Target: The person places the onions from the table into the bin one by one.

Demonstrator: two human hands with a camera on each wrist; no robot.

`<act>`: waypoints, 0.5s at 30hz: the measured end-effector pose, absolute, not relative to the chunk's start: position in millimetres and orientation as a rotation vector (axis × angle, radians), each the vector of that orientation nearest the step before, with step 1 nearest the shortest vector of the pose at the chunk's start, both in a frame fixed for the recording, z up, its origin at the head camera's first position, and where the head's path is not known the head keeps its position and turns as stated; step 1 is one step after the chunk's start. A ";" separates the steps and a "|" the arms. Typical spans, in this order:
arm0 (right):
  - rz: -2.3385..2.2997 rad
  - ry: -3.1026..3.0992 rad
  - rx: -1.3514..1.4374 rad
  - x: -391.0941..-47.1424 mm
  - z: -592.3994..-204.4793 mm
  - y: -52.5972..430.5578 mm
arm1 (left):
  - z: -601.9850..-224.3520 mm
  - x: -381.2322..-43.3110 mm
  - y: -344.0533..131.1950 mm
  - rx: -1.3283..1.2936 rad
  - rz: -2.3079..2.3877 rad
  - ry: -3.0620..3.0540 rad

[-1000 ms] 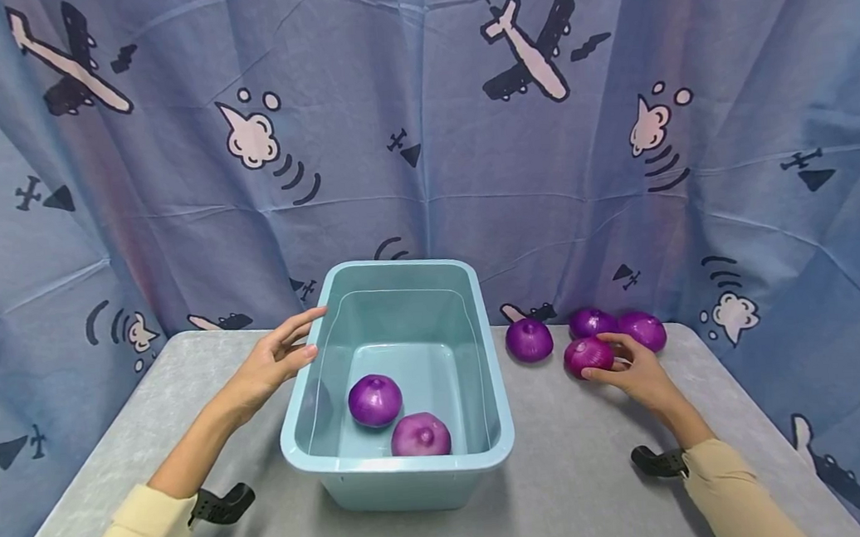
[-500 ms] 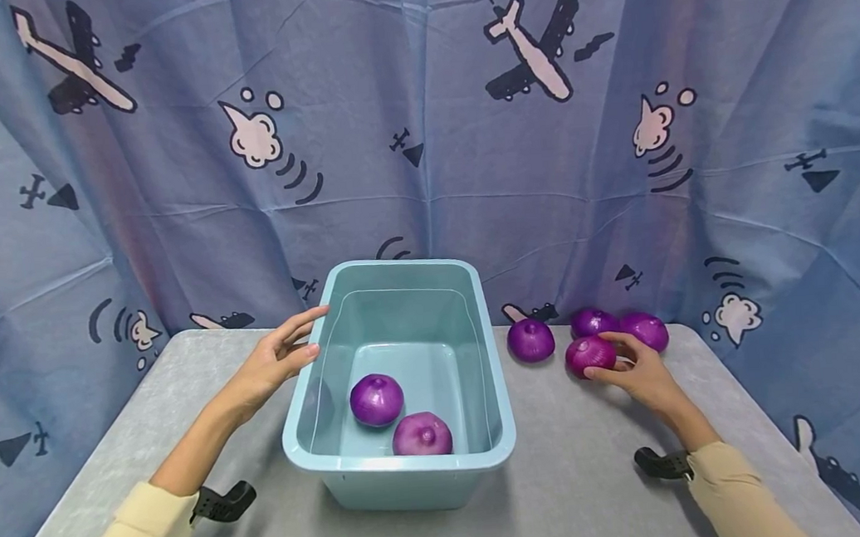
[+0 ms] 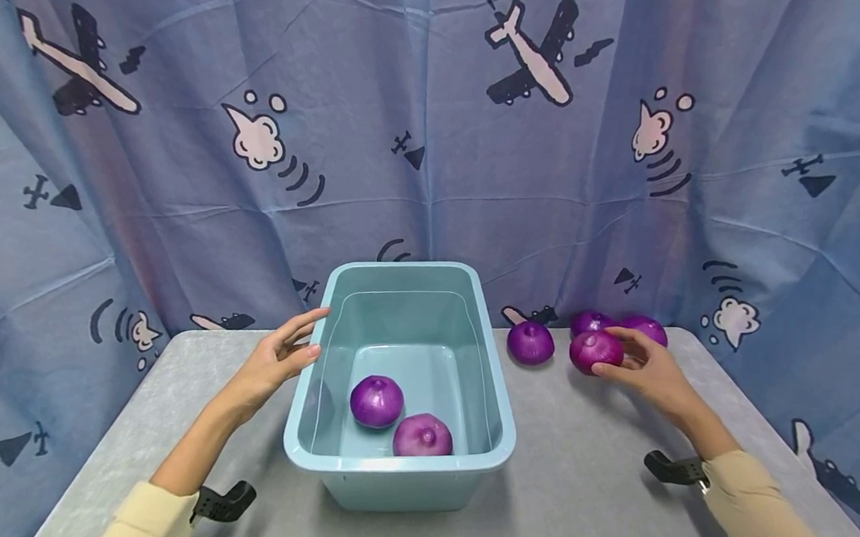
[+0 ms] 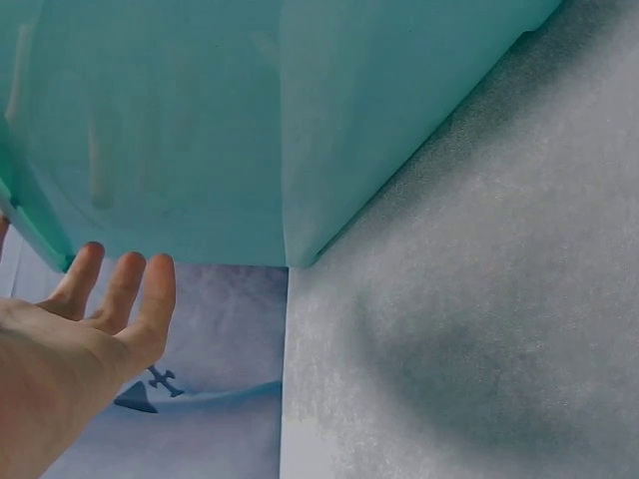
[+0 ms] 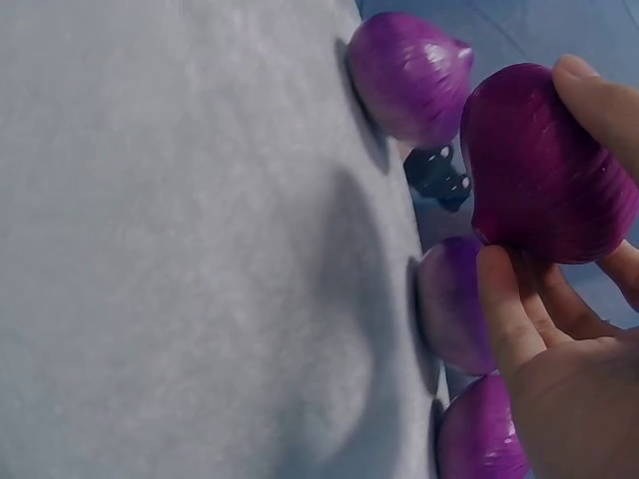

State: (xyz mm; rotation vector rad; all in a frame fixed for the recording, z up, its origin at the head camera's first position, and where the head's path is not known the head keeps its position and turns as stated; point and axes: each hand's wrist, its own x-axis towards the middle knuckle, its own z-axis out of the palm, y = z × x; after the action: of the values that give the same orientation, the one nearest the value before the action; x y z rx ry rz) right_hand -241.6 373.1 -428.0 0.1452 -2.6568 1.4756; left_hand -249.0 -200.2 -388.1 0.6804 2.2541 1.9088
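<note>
Onion (image 3: pixel 591 352) above grey table (image 3: pixel 571 458) — plane-print blue curtain (image 3: pixel 357 82).

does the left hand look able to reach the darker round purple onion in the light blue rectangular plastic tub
Probably yes: the left hand, holding nothing, is at the rim of the tub, and the open top leaves the darker onion uncovered, though the hand must clear the side wall.

The left hand (image 3: pixel 263 372) points forward, its fingers (image 4: pixel 158 297) loosely extended; the right hand (image 3: pixel 653 375) curves its fingers opposite the thumb (image 3: pixel 613 370)
</note>
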 end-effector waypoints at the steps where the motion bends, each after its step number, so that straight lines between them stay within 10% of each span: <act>1: 1.487 -2.655 0.139 -240.9 -426.5 372.7 | -388.0 -249.0 -200.1 0.682 1.910 2.251; 15: 1.655 -2.579 0.184 -234.2 -408.1 360.9 | -388.4 -248.7 -198.6 0.686 1.929 2.230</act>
State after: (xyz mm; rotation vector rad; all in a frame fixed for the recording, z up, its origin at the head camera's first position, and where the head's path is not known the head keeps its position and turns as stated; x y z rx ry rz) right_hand -234.2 360.9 -408.1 0.1836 -2.5786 1.6553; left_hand -248.7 -198.6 -388.4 0.6858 2.2296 1.9292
